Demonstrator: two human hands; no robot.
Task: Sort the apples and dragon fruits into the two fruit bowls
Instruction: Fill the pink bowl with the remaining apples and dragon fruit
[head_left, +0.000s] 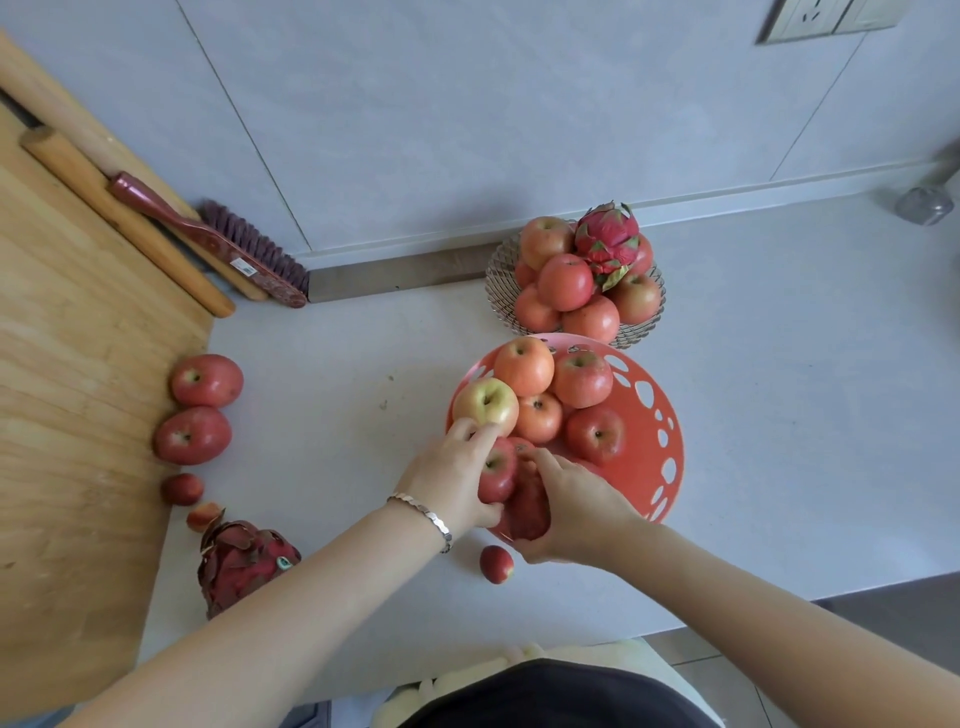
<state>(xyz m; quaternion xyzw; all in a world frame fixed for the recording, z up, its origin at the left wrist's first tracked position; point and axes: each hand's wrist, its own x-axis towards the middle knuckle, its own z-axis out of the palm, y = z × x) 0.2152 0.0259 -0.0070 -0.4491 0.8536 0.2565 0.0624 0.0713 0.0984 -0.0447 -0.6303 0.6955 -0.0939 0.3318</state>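
An orange plastic bowl (652, 415) holds several apples. At its near rim my left hand (451, 480) grips a red apple (497, 470), and my right hand (571, 512) closes around a dark red fruit (530, 506) beside it; its kind is unclear. Behind stands a wire bowl (498, 270) with several apples and one dragon fruit (609, 240) on top. Another dragon fruit (241, 564) lies on the counter at the near left. Two red apples (207, 380) (191, 435) rest by the wooden board.
A wooden board (67, 415) covers the left side, with rolling pins (130, 223) and a brush (228, 244) against the wall. Small red fruits lie loose on the counter (182, 488) (496, 564). The counter's front edge runs close to my body.
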